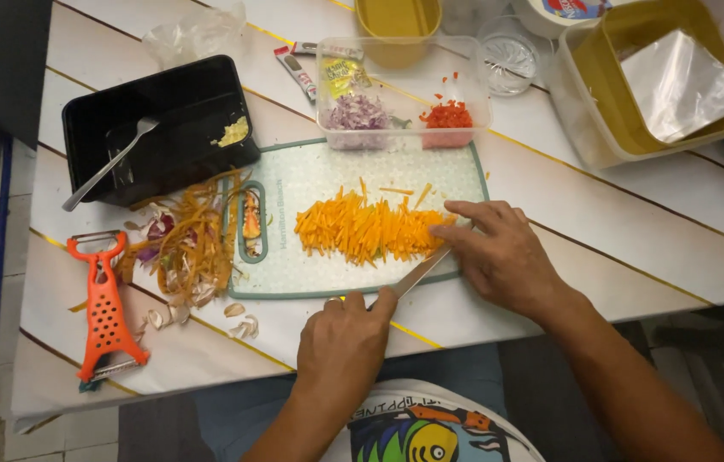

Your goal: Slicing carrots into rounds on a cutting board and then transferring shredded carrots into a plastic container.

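Here, the left hand (343, 342) is wrapped closed around the handle of a steel-bladed kitchen knife (420, 273), whose blade lies low over the pale green patterned plastic cutting board (310, 184) and meets the right end of a pile of thin orange vegetable strips (366, 231). The right hand (499, 252) lies flat and mostly open, fingertips pressing that end of the pile, grasping nothing. Just left of the board sits a heap of peelings (186, 244), and further left an orange plastic peeler (105, 312).
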